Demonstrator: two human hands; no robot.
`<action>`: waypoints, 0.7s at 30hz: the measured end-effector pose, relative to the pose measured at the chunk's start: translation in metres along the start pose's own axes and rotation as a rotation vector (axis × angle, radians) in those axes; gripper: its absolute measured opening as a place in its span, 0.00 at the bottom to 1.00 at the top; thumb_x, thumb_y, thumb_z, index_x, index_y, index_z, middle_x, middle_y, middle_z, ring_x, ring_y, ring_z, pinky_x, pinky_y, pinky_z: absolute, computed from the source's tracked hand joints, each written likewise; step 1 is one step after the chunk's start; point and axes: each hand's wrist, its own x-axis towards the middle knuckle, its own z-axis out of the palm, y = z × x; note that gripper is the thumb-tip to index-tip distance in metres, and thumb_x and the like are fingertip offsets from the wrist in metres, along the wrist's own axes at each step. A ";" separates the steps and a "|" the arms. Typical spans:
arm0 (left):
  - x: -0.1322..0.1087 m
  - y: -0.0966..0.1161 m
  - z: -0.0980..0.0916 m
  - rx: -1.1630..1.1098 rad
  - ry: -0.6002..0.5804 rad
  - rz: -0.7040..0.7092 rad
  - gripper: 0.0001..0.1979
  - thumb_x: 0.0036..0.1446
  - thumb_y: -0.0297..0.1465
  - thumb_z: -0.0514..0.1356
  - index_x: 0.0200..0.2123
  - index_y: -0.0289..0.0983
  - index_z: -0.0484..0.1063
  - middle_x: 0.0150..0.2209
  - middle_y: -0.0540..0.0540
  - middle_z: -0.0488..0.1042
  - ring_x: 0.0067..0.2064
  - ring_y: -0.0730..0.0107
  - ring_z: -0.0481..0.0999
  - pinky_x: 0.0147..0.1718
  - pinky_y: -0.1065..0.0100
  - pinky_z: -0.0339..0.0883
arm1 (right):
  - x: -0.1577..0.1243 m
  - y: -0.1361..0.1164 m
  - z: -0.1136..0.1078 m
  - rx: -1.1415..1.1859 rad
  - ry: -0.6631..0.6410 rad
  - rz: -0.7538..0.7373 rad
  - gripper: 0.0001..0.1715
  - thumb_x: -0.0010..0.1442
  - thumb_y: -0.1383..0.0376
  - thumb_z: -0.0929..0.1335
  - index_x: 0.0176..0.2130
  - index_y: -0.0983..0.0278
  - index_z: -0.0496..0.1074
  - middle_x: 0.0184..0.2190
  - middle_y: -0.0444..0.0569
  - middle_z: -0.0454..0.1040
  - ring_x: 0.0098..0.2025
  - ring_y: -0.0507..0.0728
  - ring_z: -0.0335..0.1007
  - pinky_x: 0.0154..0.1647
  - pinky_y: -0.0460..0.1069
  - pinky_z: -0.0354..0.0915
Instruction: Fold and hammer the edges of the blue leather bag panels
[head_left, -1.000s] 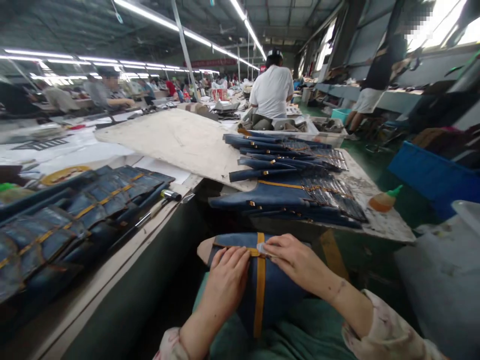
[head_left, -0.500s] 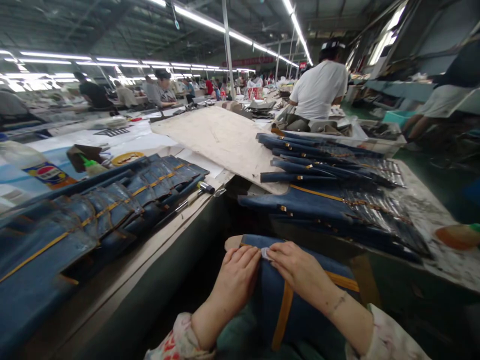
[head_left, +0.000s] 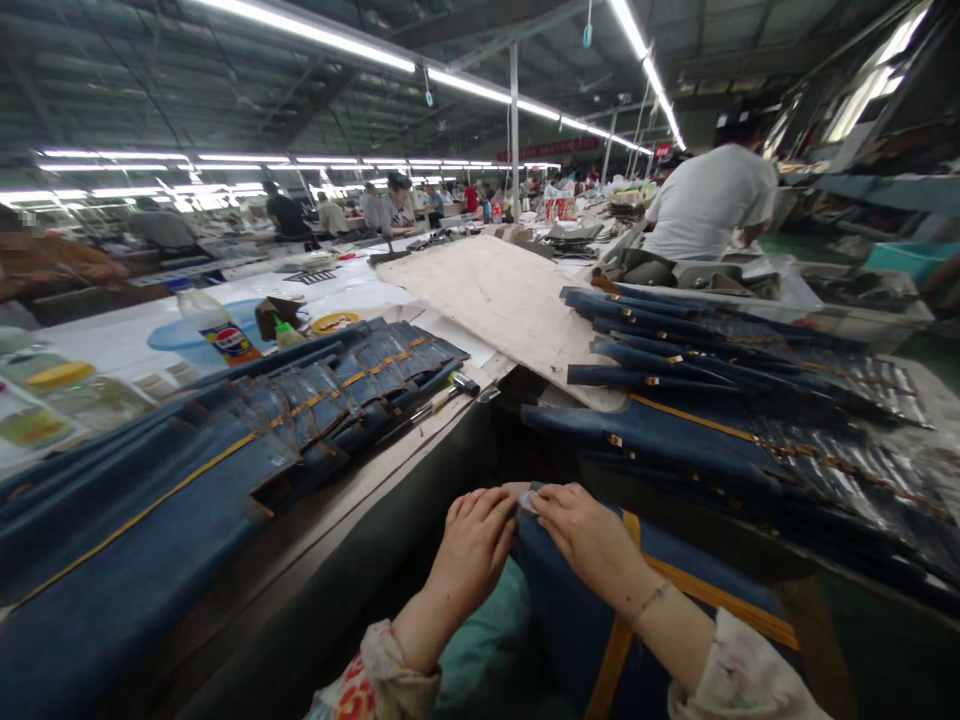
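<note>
Work at the edge of a long bench (head_left: 405,450). On its left lies an overlapping row of blue pieces (head_left: 225,440); at the right, a second blue stack (head_left: 675,440), strapped in orange, borders a pale board (head_left: 487,310). The piece in work, a blue panel (head_left: 566,600), lies across the person's lap, below the bench top and between the two piles, its near end under both hands.

The left hand (head_left: 478,540) rests at that end with fingers together and curved over the edge; its thumb is hidden, so whether this grip pinches or merely presses cannot be told. The right hand (head_left: 592,535) has a narrow grip, thumb and fingers closed on a small whitish pad (head_left: 528,501) against the panel. Orange strips (head_left: 720,590) cross the panel beside the right wrist.

Good practice here would probably be to steady the end with the left fingers just beside the pad, press lightly and evenly along the edge, and keep the pad's face flat.
</note>
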 end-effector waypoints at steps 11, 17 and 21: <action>0.033 -0.120 -0.071 0.314 0.005 -0.382 0.21 0.60 0.28 0.47 0.54 0.26 0.63 0.51 0.34 0.67 0.52 0.55 0.66 0.52 0.57 0.59 | -0.084 0.037 -0.025 -0.122 0.130 -0.059 0.20 0.66 0.67 0.55 0.47 0.62 0.71 0.42 0.50 0.72 0.42 0.56 0.68 0.44 0.51 0.69; 0.048 -0.118 -0.064 0.307 -0.063 -0.445 0.19 0.60 0.32 0.46 0.50 0.29 0.65 0.46 0.35 0.68 0.50 0.53 0.67 0.46 0.58 0.63 | -0.115 0.038 -0.034 -0.183 0.142 -0.008 0.22 0.68 0.65 0.53 0.48 0.61 0.71 0.44 0.49 0.72 0.44 0.56 0.67 0.44 0.51 0.69; 0.037 -0.095 -0.073 0.180 -0.129 -0.410 0.16 0.60 0.37 0.47 0.43 0.33 0.67 0.41 0.41 0.70 0.43 0.61 0.70 0.43 0.65 0.63 | -0.140 0.043 -0.035 -0.206 0.182 0.094 0.23 0.68 0.61 0.53 0.47 0.61 0.72 0.44 0.49 0.72 0.44 0.56 0.68 0.44 0.51 0.69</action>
